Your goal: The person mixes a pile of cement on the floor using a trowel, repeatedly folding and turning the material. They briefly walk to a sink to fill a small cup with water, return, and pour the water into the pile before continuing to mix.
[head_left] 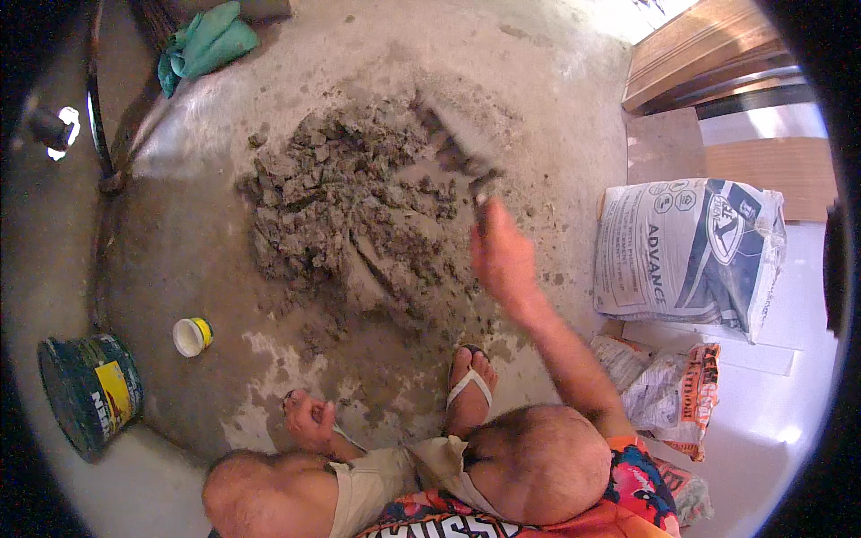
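My right hand (504, 260) is closed around the handle of a trowel (453, 143). Its blade, smeared with grey mix, reaches forward over the right far side of a lumpy heap of wet mortar (332, 197) on the floor. Blur softens the blade's outline. Low at the left, my left hand (311, 423) is beside my left foot and near my knee, with its fingers curled in. Whether anything is inside those fingers is hidden. Mortar crumbs and wet smears surround the heap on the concrete floor (556, 117).
A large cement bag (686, 255) stands at the right, with crumpled plastic bags (673, 390) nearer me. At the left are a dark bucket (85, 394) and a small white-and-yellow tub (192, 337). Green cloth (211, 47) lies far left; wooden boards (700, 49) lean far right.
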{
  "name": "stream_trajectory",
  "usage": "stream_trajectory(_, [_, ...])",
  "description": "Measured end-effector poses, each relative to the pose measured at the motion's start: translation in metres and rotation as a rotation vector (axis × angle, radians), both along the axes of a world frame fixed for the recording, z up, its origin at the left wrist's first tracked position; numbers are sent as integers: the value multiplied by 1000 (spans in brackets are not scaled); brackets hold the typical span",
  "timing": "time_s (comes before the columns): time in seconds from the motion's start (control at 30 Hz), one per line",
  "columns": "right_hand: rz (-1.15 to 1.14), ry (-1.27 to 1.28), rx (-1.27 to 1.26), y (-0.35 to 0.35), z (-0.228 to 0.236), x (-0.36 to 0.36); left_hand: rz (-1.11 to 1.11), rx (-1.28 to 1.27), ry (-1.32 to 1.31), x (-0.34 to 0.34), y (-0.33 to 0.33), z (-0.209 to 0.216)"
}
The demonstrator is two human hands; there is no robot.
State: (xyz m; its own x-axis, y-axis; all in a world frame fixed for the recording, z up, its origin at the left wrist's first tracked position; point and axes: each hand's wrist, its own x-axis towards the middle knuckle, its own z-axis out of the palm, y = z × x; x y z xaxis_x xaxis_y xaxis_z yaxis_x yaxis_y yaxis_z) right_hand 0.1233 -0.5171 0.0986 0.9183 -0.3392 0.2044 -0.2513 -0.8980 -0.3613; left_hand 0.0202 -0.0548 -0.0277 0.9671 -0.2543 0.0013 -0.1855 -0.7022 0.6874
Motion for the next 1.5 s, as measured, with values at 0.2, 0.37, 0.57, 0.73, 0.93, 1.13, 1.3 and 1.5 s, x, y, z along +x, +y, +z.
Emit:
stream_trajectory(0.2, [100, 310, 228, 57, -60, -101, -28, 37, 43, 1, 14, -4])
stream_trajectory(0.37, [-108, 433, 366, 7, 37, -149, -11, -27, 37, 2, -4, 7])
stream_trajectory(0.57, [-340, 518, 795, -24, 63, -134, 5, 81, 12, -2, 13, 12])
stream_trajectory(0.73, [93, 768, 806, 42, -16, -2, -38, 65, 92, 7, -16, 11])
stream_trajectory(0.93, [132, 859, 1439, 42, 25, 31, 31, 12, 87, 2, 7, 8])
stream_trajectory(1.13, [79, 525, 1013, 29, 145, 5, 2, -13, 67, -1, -1, 9])
stream_trajectory(1.3, [88, 81, 187, 31, 77, 10, 11, -25, -66, -1, 0, 3])
stream_trajectory(1.5, [89, 437, -111, 46, -72, -79, -86, 45, -20, 5, -1, 4])
